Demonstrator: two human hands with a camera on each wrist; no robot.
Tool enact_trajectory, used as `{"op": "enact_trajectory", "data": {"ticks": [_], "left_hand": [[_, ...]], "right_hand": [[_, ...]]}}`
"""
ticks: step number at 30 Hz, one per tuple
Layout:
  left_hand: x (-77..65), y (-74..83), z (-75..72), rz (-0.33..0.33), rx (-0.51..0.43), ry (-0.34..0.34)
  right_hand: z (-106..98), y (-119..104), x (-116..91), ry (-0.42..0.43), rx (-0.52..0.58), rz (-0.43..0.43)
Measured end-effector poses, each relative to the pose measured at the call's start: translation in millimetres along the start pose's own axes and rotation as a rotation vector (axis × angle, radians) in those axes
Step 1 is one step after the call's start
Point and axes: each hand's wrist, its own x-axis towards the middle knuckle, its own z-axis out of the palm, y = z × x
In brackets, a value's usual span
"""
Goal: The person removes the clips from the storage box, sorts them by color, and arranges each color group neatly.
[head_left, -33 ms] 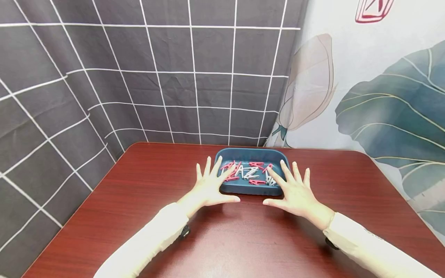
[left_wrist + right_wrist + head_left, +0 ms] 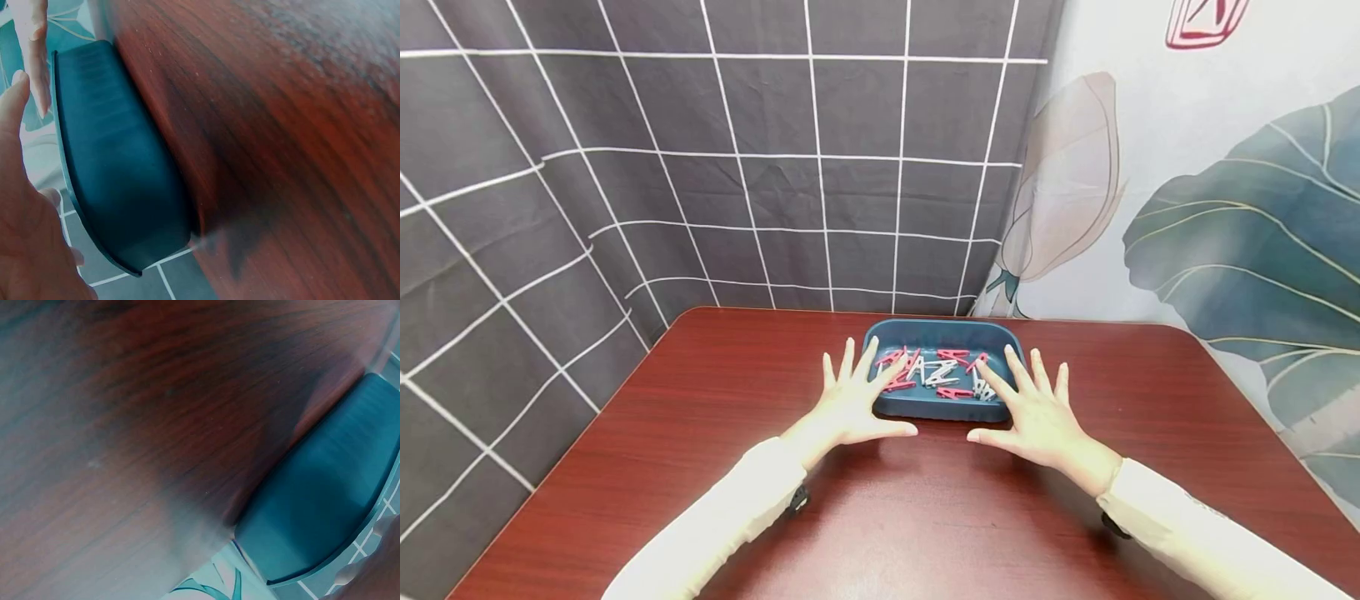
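Observation:
A dark blue plastic tray (image 2: 936, 409) sits near the table's back edge in the head view. Inside lie several clothespins, some red (image 2: 955, 393) and some white (image 2: 938, 377). My left hand (image 2: 848, 408) is spread over the tray's left front corner, its fingers straight and holding nothing. Mirroring it at the right front corner, my right hand (image 2: 1037, 421) has its fingers fanned out, also holding nothing. Both hands' fingertips overlap the tray, and their thumbs point toward each other. Each wrist view shows the tray's outer wall (image 2: 119, 162) beside the hand; the contents are hidden there.
The reddish-brown wooden table (image 2: 895, 517) fills the lower view. Behind it hangs a grey curtain (image 2: 775, 200) with a white grid, and on the right a pale cloth (image 2: 1157, 283) with leaf and flower prints. A dark band (image 2: 799, 500) circles the left wrist.

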Motion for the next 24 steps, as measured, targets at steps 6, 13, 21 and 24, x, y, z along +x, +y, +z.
{"op": "enact_trajectory", "data": {"ticks": [6,13,21,24], "left_hand": [[0.1,-3.3,-0.4,0.028,-0.017,0.045],[4.1,-11.2,-6.9,0.069,-0.07,0.136],[11.3,-20.2,-15.9,0.052,-0.194,0.21],[15.0,-24.2,-19.2,0.028,-0.249,0.23]], "right_hand": [[-3.6,0.6,1.2,0.013,0.015,0.0],[-15.0,0.7,6.9,0.055,0.038,-0.051],[-31.7,-0.7,12.1,0.1,0.051,-0.105],[-36.8,-1.7,13.5,0.109,0.053,-0.126]]}}
